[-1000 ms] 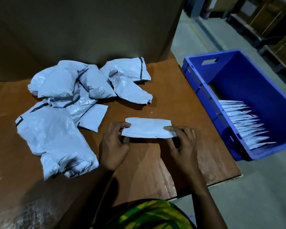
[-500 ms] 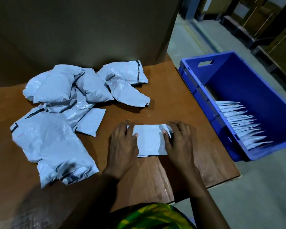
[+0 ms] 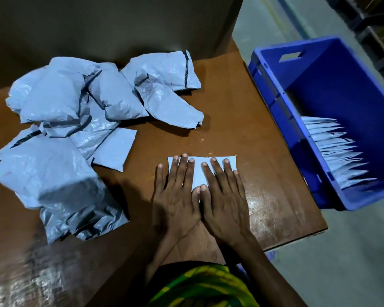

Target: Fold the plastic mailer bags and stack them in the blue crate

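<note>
**Both hands flat on one folded mailer**

The left hand (image 3: 175,196) and right hand (image 3: 222,196) lie side by side, fingers straight and spread, thumbs touching. They're pressing a folded mailer (image 3: 197,173) onto the brown table (image 3: 242,120). They cover most of it, so you only get its far edge and a sliver between the index fingers. The crumpled mailers (image 3: 64,129) on the left overlap too much to count. The blue crate (image 3: 275,89) to the right is cut off by the frame. The folded bags (image 3: 333,151) inside are partly hidden behind its wall.

Mailer pile (image 3: 75,134) left on table (image 3: 264,185), crate (image 3: 275,100) right
</note>
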The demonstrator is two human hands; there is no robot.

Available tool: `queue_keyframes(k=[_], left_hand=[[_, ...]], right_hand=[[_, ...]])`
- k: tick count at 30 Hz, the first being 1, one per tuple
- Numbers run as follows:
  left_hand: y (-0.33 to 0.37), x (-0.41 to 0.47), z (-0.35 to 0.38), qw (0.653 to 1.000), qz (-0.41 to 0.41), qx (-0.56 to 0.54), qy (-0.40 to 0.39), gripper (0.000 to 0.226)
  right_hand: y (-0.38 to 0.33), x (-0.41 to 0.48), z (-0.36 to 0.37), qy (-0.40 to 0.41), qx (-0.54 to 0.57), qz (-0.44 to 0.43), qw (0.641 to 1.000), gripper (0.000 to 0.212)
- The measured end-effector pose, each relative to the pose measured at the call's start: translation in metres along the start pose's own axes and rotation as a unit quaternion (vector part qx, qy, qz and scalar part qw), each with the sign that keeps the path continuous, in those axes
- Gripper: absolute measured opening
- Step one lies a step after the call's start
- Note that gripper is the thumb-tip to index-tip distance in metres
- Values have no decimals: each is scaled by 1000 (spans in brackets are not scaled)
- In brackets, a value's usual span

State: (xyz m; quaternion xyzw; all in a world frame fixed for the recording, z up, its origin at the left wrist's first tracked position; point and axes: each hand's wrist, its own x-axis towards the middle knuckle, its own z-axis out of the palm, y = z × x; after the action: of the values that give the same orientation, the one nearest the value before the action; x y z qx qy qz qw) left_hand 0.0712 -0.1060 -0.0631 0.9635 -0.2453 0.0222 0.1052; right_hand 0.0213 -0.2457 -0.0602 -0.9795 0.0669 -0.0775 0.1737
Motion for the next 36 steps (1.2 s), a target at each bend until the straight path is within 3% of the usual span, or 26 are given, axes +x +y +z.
queue_keyframes(k=[10,20,26,36], left_hand=[[0,0,-2,999,-25,6,-21,65],[-17,-7,8,996,-55,-56,37,62],[-31,-17,4,991,-113,-13,74,58],[-32,-13,3,994,-94,18,59,60]], right_hand=[[3,-1,3,23,19,5,1000,53],[-3,0,0,31,20,14,999,53],[-29,20,8,18,19,-75,997,49],[-31,24,19,6,-12,-90,996,52]])
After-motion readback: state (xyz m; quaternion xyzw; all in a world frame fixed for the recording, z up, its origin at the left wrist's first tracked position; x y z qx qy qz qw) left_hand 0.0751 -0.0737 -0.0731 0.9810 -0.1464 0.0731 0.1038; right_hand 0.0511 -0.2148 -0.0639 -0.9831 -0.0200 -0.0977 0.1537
